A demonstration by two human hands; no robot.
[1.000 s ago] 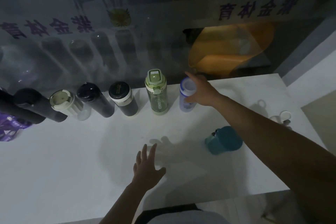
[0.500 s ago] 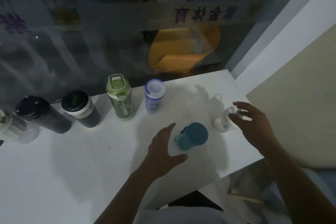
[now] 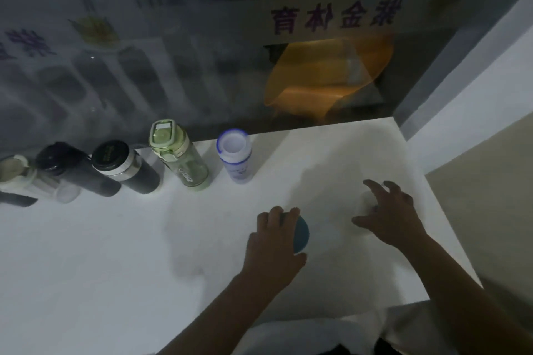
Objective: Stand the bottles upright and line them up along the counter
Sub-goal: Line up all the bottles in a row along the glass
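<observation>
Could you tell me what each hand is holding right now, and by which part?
The left hand covers the teal bottle; the right hand covers a pale bottle. Grip unclear.

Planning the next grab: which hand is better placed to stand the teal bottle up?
The left hand. Its fingers already drape over the teal bottle, while the right hand is apart from it, reaching over a pale bottle nearer the counter's right edge.

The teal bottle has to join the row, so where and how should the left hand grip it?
Wrap the barrel of the teal bottle from above, just behind its cap end. It lies on its side on the counter, and the left hand is already draped over it.
</observation>
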